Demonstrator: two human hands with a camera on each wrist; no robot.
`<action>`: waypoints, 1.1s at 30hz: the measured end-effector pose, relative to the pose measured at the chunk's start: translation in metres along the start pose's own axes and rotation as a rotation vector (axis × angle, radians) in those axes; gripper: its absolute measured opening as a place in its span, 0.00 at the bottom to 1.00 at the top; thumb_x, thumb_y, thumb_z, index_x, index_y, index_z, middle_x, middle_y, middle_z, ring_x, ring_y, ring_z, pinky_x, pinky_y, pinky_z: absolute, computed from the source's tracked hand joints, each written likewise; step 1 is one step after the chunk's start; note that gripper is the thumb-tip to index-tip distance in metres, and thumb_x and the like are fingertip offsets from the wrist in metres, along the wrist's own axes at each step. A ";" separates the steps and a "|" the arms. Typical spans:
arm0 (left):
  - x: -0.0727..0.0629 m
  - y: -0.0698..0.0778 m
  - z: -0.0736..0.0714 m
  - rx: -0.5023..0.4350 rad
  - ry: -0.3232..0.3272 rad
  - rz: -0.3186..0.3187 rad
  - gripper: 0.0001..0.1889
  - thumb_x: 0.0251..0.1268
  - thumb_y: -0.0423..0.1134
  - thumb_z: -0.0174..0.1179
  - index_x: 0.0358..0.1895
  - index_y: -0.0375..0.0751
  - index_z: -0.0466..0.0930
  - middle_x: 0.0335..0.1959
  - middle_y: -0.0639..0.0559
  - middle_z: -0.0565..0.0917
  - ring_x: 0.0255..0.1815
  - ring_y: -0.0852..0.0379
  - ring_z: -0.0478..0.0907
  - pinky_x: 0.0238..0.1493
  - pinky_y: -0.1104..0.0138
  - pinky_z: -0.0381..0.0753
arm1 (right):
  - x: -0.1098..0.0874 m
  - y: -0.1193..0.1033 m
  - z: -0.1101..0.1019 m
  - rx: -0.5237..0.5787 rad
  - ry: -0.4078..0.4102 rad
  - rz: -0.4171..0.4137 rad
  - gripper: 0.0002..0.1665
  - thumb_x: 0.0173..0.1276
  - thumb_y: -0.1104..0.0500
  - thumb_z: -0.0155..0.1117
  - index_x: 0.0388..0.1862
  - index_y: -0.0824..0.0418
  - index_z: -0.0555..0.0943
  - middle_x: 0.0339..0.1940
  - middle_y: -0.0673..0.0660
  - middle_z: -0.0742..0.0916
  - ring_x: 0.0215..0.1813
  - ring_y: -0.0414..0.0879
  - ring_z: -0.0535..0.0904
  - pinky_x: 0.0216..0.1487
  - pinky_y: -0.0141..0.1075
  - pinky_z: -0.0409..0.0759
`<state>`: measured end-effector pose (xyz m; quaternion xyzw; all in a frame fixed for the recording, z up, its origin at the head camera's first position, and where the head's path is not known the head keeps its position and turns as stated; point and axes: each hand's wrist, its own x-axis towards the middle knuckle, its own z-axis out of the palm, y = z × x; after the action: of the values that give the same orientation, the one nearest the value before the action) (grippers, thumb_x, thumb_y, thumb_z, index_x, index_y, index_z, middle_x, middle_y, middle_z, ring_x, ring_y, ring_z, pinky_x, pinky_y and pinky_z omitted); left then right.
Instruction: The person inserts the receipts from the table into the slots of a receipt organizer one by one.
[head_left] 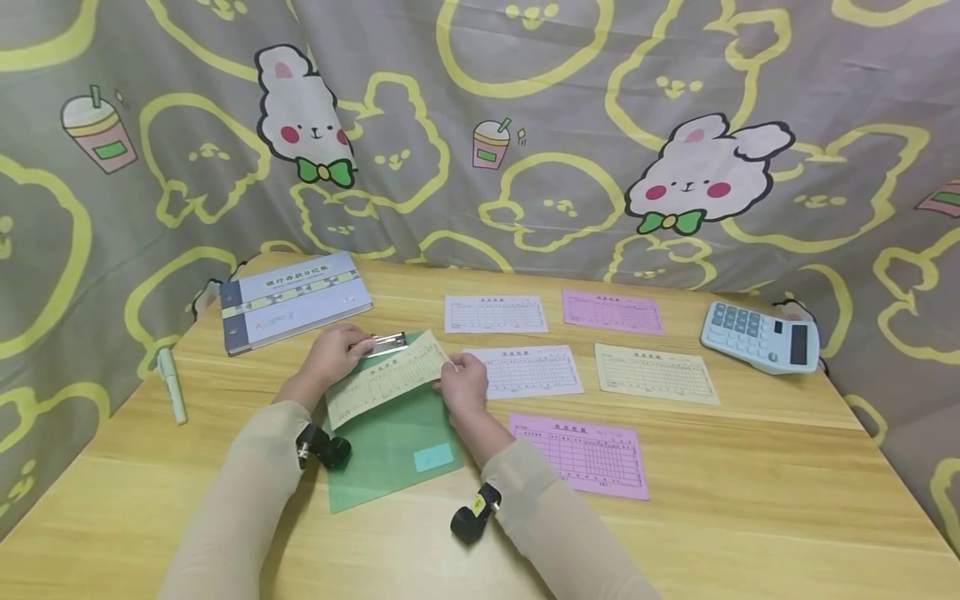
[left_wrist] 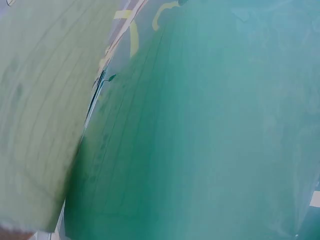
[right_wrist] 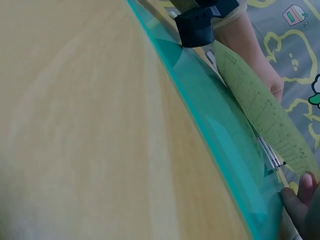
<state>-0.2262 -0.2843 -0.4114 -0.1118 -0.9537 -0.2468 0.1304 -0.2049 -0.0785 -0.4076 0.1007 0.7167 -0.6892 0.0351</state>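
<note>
A green clip folder (head_left: 390, 442) with a teal label lies on the table. A metal clip (head_left: 386, 342) sits along its far edge. My left hand (head_left: 333, 354) grips the folder's far left corner, thumb at the clip's left end and the other fingers partly hidden. Pinched at its right end by my right hand (head_left: 463, 383), a pale yellow printed form (head_left: 386, 379) is tilted over the folder, close in front of the clip. In the right wrist view, the form (right_wrist: 265, 110) bows upward beside the clip (right_wrist: 269, 150), and the right fingertips (right_wrist: 306, 187) are at its end.
White forms (head_left: 497, 314), pink forms (head_left: 581, 454) and another yellow form (head_left: 656, 373) lie to the right. A light blue calculator (head_left: 761, 337) stands at the far right. A blue account book (head_left: 296, 300) is at the back left, a pale green pen (head_left: 172, 385) nearer the left edge.
</note>
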 end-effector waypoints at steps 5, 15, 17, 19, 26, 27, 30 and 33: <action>0.001 0.001 0.001 0.010 0.000 0.014 0.11 0.59 0.38 0.53 0.35 0.33 0.81 0.36 0.40 0.78 0.40 0.44 0.72 0.44 0.53 0.67 | 0.001 0.001 0.004 0.064 0.003 0.034 0.07 0.58 0.70 0.51 0.34 0.71 0.75 0.23 0.59 0.78 0.17 0.42 0.74 0.22 0.31 0.75; 0.001 0.000 0.002 0.031 0.007 0.029 0.11 0.60 0.37 0.52 0.35 0.33 0.81 0.35 0.40 0.78 0.40 0.43 0.71 0.45 0.53 0.66 | 0.005 -0.001 0.011 0.126 -0.036 0.160 0.09 0.60 0.67 0.52 0.36 0.74 0.71 0.32 0.66 0.76 0.18 0.45 0.78 0.24 0.32 0.78; 0.001 0.000 0.002 0.036 -0.001 0.026 0.11 0.60 0.37 0.52 0.35 0.33 0.81 0.36 0.40 0.78 0.40 0.43 0.71 0.45 0.53 0.66 | 0.005 -0.002 0.011 0.121 -0.039 0.201 0.09 0.60 0.67 0.51 0.37 0.73 0.70 0.30 0.66 0.77 0.18 0.45 0.78 0.23 0.32 0.77; 0.000 0.000 0.003 0.040 -0.003 0.026 0.11 0.61 0.38 0.52 0.36 0.33 0.81 0.36 0.40 0.77 0.41 0.43 0.71 0.45 0.52 0.66 | 0.004 -0.002 0.011 0.116 -0.038 0.226 0.08 0.60 0.67 0.51 0.36 0.73 0.70 0.27 0.66 0.79 0.18 0.46 0.79 0.23 0.32 0.77; -0.001 0.001 0.003 0.027 0.017 0.018 0.11 0.60 0.37 0.52 0.35 0.34 0.81 0.36 0.41 0.77 0.41 0.43 0.70 0.44 0.52 0.67 | 0.002 -0.003 0.010 0.126 -0.052 0.220 0.07 0.61 0.66 0.51 0.33 0.71 0.70 0.19 0.63 0.80 0.18 0.46 0.79 0.23 0.33 0.78; -0.001 0.001 0.003 0.024 0.015 0.015 0.11 0.60 0.37 0.52 0.35 0.34 0.81 0.36 0.41 0.77 0.41 0.43 0.69 0.44 0.52 0.66 | 0.002 -0.003 0.010 0.126 -0.056 0.216 0.08 0.62 0.65 0.51 0.35 0.72 0.70 0.19 0.63 0.80 0.18 0.46 0.78 0.23 0.33 0.78; -0.001 0.001 0.003 0.026 0.004 0.011 0.11 0.60 0.38 0.52 0.36 0.34 0.80 0.37 0.41 0.77 0.42 0.43 0.69 0.44 0.53 0.66 | 0.003 -0.003 0.010 0.133 -0.067 0.230 0.12 0.62 0.64 0.52 0.39 0.74 0.70 0.19 0.63 0.80 0.18 0.45 0.78 0.22 0.32 0.77; -0.001 0.001 0.003 0.036 -0.002 0.010 0.12 0.60 0.38 0.52 0.37 0.34 0.80 0.37 0.40 0.77 0.41 0.43 0.69 0.44 0.52 0.66 | 0.004 -0.002 0.009 0.147 -0.080 0.259 0.15 0.60 0.67 0.52 0.45 0.75 0.68 0.21 0.63 0.81 0.19 0.46 0.79 0.22 0.32 0.77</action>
<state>-0.2252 -0.2821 -0.4135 -0.1146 -0.9576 -0.2287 0.1327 -0.2100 -0.0871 -0.4064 0.1671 0.6433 -0.7331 0.1445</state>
